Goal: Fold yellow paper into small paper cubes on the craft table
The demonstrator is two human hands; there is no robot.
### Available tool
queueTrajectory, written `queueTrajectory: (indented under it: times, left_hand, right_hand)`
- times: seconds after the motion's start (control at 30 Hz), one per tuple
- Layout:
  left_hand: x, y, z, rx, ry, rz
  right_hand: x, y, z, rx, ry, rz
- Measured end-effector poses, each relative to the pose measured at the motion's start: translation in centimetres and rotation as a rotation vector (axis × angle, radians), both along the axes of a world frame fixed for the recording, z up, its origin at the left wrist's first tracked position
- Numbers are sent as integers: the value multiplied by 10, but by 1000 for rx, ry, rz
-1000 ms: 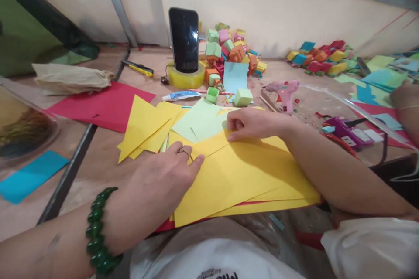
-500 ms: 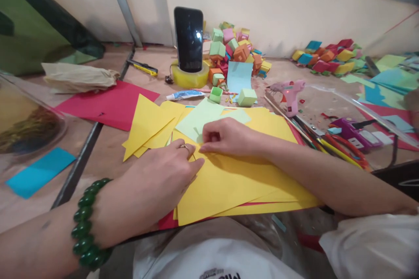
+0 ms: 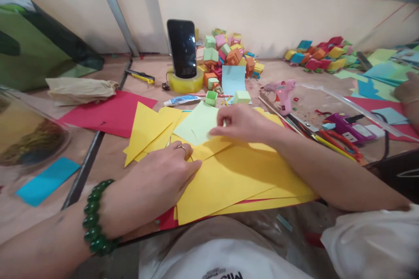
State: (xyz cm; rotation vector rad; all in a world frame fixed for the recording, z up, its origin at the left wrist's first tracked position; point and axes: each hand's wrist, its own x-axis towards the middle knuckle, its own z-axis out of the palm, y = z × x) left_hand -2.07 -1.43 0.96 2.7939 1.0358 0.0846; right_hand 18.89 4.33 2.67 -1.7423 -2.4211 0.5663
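One yellow sheet [image 3: 229, 183] lies beneath the left grip [image 3: 160, 172].

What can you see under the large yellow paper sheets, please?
Red paper peeks out at the near-left corner of the yellow sheets. Whatever lies beneath their middle is covered and unseen.

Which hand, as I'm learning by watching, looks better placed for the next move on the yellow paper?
Probably the right hand: its fingers are curled beside the pale green paper, while the left hand lies at the yellow paper's left side, seemingly placed to steady it.
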Motion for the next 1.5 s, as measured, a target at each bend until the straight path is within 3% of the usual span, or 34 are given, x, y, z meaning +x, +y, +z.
queueTrajectory:
  times: [0.1,0.23,0.4,0.53,0.7,0.87,1.0,1.13,1.27,1.37,1.5]
  left_hand:
    - [2,1,2,9,35,-35]
    - [2,3,7,-37,67,-45]
    - [0,2,10,-60,132,0]
    - [0,3,10,-67,129,-13]
    - [1,3,14,-61,149,0]
    - [-2,4,12,-51,105,-24]
    - [-2,4,10,-50,74,-41]
    - [-1,4,12,-56,84,-34]
    - [0,4,12,-50,68,-24]
    - [0,3,14,-56,87,-20]
    - [-1,1,23,-116,148,-21]
  right_hand:
    - [-12,0,-14,-59,10,82]
    - [10,21,-27,-124,-7,133]
    - [33,25,-17,-135,-63,120]
    - [15,4,-5,-47,-70,73]
    - [-2,-5,-13,-96,-106,165]
    - [34,18,-23,-196,-117,205]
    - [57,28,-7,-240,-194,186]
    - [37,15,10,-133,-6,129]
    - [9,7,-8,-71,47,98]
    - [11,17,-24,-104,29,118]
    - [25,23,-18,-138,-38,119]
